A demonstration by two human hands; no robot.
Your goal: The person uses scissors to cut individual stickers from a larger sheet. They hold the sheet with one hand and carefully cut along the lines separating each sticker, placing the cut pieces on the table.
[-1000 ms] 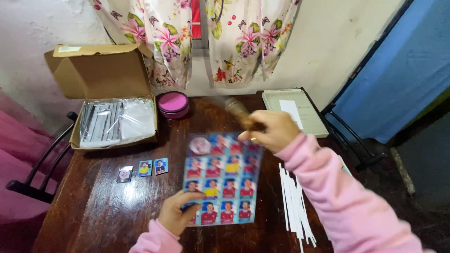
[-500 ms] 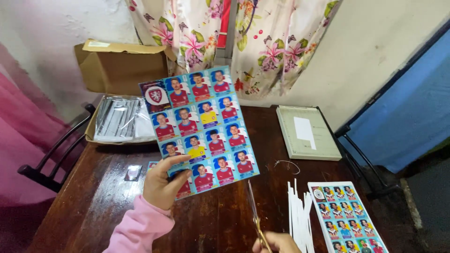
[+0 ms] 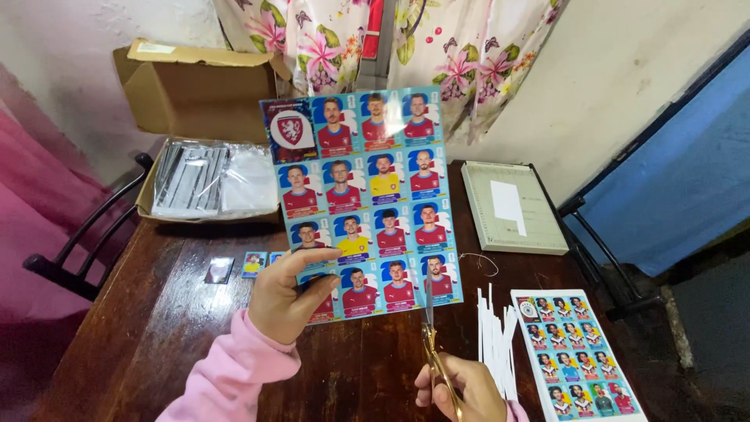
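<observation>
Left hand (image 3: 285,301) pinches sticker sheet (image 3: 363,199) upright; right hand (image 3: 461,387) grips scissors (image 3: 431,344) at sheet's bottom edge; best cut between columns.

The sticker sheet (image 3: 366,205) you hold up in your left hand (image 3: 283,301) is glossy printed paper that catches the light. Your scissors (image 3: 432,344) have bare metal blades and golden, shiny handles. The table (image 3: 156,328) under you is dark, polished wood with a soft sheen. The box (image 3: 195,94) is matt brown cardboard, with clear, shiny plastic packets (image 3: 211,180) in it. The strips (image 3: 492,344) beside your right hand (image 3: 461,391) are plain white paper. Your sleeve (image 3: 234,375) is soft pink cloth; the curtain (image 3: 461,55) is flowered cloth.
</observation>
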